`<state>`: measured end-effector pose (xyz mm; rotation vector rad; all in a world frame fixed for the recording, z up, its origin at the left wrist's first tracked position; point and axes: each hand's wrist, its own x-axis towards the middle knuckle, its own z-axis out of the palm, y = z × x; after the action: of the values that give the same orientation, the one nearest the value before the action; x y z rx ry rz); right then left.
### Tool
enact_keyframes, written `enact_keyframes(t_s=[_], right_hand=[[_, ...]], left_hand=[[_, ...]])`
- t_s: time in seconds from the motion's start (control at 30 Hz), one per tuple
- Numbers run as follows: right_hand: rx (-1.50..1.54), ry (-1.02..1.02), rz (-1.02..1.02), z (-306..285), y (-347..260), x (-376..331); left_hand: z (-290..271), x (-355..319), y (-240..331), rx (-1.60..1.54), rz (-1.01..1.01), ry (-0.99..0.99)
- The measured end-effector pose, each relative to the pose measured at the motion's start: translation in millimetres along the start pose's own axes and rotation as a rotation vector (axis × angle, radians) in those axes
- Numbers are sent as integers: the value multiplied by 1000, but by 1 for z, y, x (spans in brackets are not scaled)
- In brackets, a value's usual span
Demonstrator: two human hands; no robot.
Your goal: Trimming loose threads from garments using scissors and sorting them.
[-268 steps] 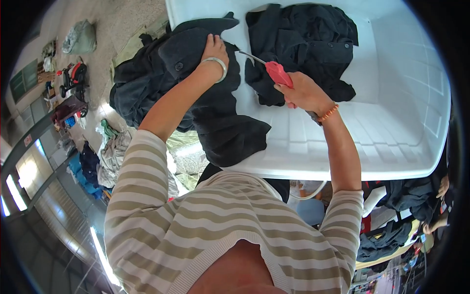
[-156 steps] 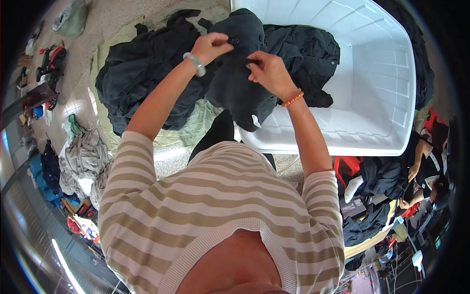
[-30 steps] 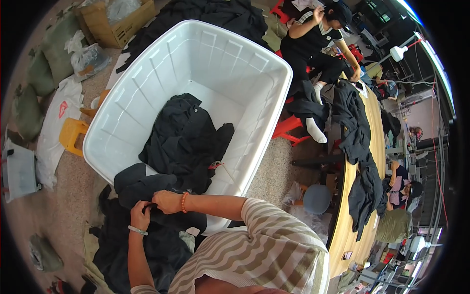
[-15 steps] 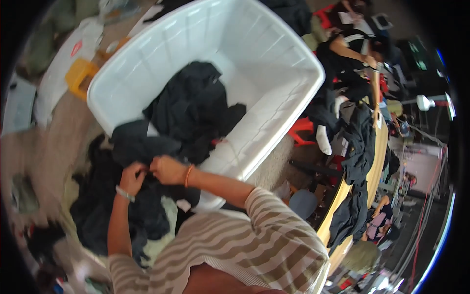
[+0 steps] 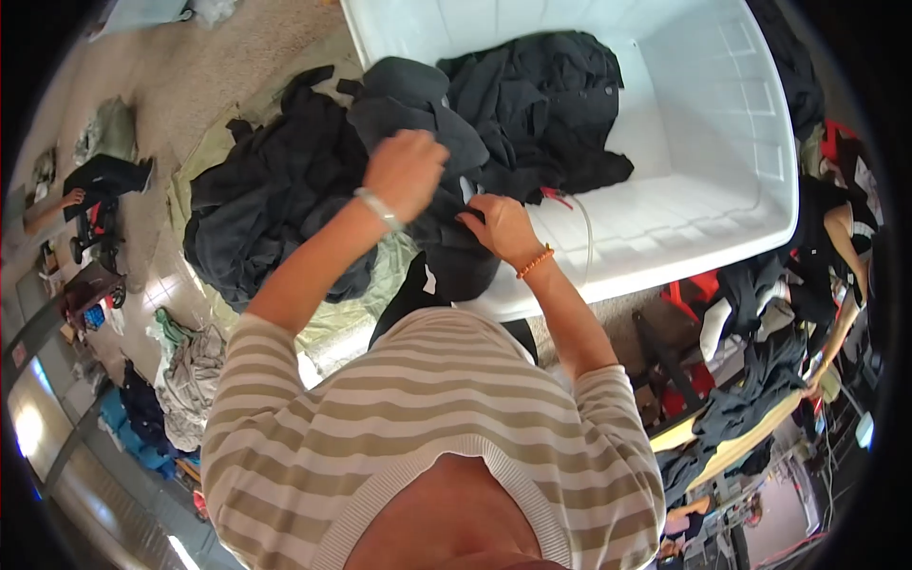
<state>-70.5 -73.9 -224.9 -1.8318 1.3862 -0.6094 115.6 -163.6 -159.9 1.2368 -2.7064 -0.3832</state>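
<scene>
- Jacket of dark cloth (image 5: pixel 461 138), the piece being handled, lies rumpled under and around both hands, across the tub's near left corner; take the spot between the hands as the clock's centre, twelve at the top.
- Its collar end sits at eleven, just beyond the left hand; its lower part spreads at six, with a small white patch (image 5: pixel 429 278) at its edge.
- Left hand (image 5: pixel 407 176), at ten, is over the jacket, blurred, fingers curled; I cannot tell whether they hold cloth.
- Right hand (image 5: pixel 503 228), at four, has thumb and forefinger slightly apart at the jacket's edge; whether they pinch it, I cannot tell.
- White tub (image 5: pixel 708 204) stretches from twelve to four, with another dark garment (image 5: pixel 541 104) inside at one.
- Red object (image 5: pixel 556 196) with a pale cord (image 5: pixel 589 228) is at three, near the right hand.
- Dark clothes pile (image 5: pixel 275 199) lies at nine, on a greenish sheet (image 5: pixel 394 271).
</scene>
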Motion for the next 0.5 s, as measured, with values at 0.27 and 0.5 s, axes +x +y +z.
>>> enact_keyframes(t_s=[0.27, 0.5], right_hand=[[-7, 70, -14, 13, 21, -17], [62, 158, 10, -19, -9, -7]], left_hand=[[87, 73, 26, 251, -222, -801], [40, 73, -47, -639, -345, -593]])
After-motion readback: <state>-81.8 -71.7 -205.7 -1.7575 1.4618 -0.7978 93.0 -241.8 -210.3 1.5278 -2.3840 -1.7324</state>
